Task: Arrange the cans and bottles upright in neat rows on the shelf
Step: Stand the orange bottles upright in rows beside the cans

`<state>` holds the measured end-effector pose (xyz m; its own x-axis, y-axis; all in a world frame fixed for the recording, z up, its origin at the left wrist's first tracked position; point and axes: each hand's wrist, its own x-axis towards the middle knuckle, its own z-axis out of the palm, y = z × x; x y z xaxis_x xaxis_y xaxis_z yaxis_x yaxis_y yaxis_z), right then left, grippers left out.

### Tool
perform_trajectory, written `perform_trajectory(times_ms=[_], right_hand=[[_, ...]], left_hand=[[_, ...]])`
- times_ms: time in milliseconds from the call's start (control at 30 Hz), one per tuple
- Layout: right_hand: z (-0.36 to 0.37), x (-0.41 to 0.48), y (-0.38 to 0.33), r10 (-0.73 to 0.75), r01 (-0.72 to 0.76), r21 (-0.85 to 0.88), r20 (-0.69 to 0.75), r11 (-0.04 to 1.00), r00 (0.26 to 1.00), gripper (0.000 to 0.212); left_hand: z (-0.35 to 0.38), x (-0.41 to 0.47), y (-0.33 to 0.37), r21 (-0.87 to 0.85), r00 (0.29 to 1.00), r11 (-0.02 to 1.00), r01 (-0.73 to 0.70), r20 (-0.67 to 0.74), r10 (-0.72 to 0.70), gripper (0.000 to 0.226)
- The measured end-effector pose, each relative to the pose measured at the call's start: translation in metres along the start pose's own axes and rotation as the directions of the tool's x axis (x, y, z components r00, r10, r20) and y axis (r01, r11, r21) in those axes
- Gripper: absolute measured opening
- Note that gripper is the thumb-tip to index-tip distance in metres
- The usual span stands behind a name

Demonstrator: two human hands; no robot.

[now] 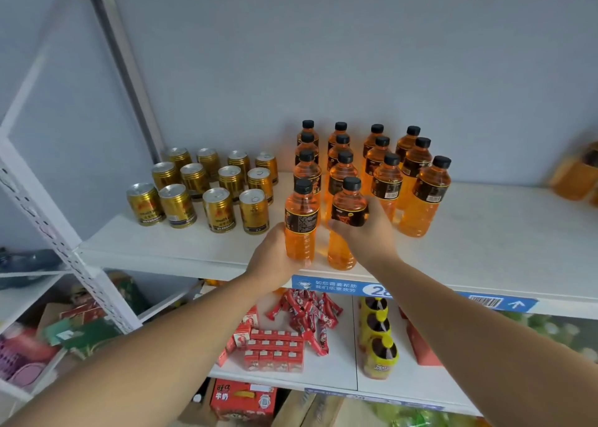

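- We grip a clear plastic bottle of orange drink with black cap and black label (pixel 301 219) in our left hand (pixel 275 258), fingers curled round its lower body.
- Our right hand (pixel 369 235) wraps a second, identical bottle (pixel 350 200) at label height.
- Both bottles are upright, side by side, at the front edge of the white shelf board (pixel 485 232).
- The remaining orange bottles (pixel 388 180) stand just behind both hands, in rows.
- The gold metal cans (pixel 194 190) sit left of our left hand, upright, in three rows of four.
- A blue price strip (pixel 323 286) runs under our wrists.
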<state>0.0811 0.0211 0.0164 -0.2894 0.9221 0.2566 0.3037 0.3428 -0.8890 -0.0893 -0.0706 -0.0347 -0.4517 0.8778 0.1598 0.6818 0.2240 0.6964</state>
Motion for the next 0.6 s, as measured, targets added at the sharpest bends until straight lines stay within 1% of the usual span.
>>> perform_trajectory(times_ms=[200,367,467,600], right_hand=[[-0.001,-0.001,0.003,0.022,-0.022,-0.028,0.029,0.999,0.999,0.065],[-0.002,-0.002,0.007,0.018,-0.016,-0.063,0.042,0.998,0.999,0.070],[0.000,-0.001,0.010,0.017,-0.013,-0.083,0.048,0.996,0.999,0.071],[0.007,-0.001,0.016,0.062,-0.057,-0.104,0.048,0.993,0.997,0.071]], left_hand=[[0.009,0.005,-0.009,0.016,1.000,0.999,0.028,0.004,-0.028,0.076],[0.015,0.009,-0.012,0.008,0.999,0.999,0.037,0.019,-0.037,0.075],[0.020,0.008,-0.013,0.005,0.999,0.999,0.049,-0.006,-0.049,0.071],[0.026,0.006,-0.015,-0.015,0.996,0.997,0.071,-0.043,-0.072,0.066]])
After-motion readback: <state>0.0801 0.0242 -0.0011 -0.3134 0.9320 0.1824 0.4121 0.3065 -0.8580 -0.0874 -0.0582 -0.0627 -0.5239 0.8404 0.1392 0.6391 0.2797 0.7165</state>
